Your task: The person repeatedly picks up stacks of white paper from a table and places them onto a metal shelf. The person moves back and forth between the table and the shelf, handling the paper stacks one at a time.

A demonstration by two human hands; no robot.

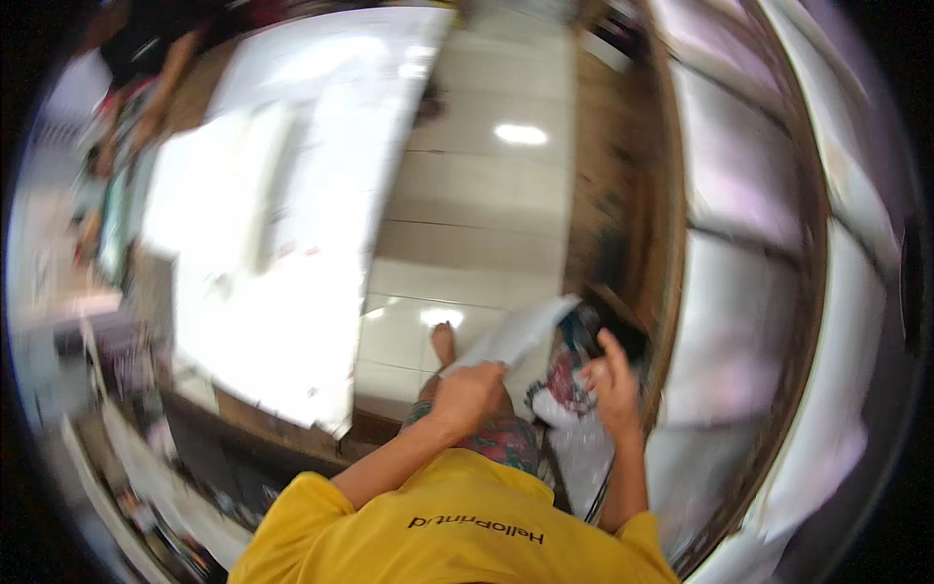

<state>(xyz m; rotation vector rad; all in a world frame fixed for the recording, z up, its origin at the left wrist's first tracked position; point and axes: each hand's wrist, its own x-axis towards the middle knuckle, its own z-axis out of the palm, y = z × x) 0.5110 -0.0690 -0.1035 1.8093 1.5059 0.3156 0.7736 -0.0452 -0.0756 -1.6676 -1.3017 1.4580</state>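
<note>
While one left hand point(472, 397) holds one white sheet point(520, 336) | one right hand point(617, 391), grip wide | one foot point(443, 343)

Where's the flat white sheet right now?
In the head view, the flat white sheet extends from the left hand, slightly below centre, left of the right hand.

Before me stretched a floor of pale, glossy cream tiles point(477, 243) with thin dark joints, where bright white reflections point(520, 134) glared. Along the left ran a long, white-covered surface point(321, 204); along the right, a worn brown wooden ledge point(608, 195) bordered rows of whitish, faintly pink panels point(744, 321) between brown strips point(820, 253).
</note>
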